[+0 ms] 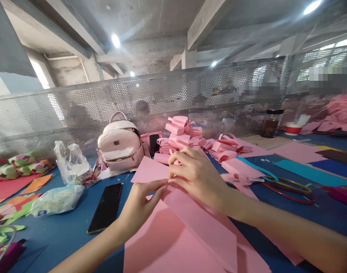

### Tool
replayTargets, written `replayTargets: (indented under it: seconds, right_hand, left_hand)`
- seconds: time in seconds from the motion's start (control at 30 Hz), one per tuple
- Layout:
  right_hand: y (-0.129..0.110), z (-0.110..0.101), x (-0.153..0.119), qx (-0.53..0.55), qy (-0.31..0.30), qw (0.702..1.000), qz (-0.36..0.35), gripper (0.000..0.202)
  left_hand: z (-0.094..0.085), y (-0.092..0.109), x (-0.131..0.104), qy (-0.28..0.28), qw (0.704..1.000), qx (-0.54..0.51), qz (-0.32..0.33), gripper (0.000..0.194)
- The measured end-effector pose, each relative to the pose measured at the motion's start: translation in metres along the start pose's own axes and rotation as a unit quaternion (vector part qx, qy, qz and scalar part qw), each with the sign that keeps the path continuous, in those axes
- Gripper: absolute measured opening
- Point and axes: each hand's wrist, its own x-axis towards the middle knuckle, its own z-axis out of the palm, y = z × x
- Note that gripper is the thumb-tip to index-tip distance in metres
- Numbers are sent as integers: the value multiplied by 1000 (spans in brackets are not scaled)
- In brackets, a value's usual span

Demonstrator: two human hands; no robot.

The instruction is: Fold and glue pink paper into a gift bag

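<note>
A long folded strip of pink paper (202, 223) slants down toward me over larger pink sheets (153, 242). My left hand (141, 201) pinches the strip's edge between thumb and forefinger near its far end. Right beside it, my right hand (194, 176) has its fingers bent over the same paper and presses on it; the fingertips partly hide the edge they hold. Just beyond both hands rises a pile of folded pink paper pieces (180, 134).
Left of the sheets lie a black phone (105, 207) and a plastic tissue pack (58, 200). A pale pink backpack (119, 146) stands behind. Scissors (289, 189), a teal strip (312, 172) and a dark jar (271, 123) are at the right. A perforated metal screen (162, 91) bounds the table.
</note>
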Motion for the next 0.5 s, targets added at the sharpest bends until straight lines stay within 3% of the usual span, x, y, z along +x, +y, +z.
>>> replayTargets:
  seconds: [0.13, 0.37, 0.5]
  right_hand:
    - [7, -4, 3, 30, -11, 999, 10, 16]
    - [4, 1, 0, 45, -43, 998, -23, 15]
    - [3, 5, 1, 76, -50, 996, -13, 18]
  left_hand:
    - [-4, 4, 1, -23, 1000, -6, -3, 35]
    - [-3, 2, 1, -58, 995, 76, 32, 45]
    - [-2, -3, -1, -46, 998, -36, -18, 42]
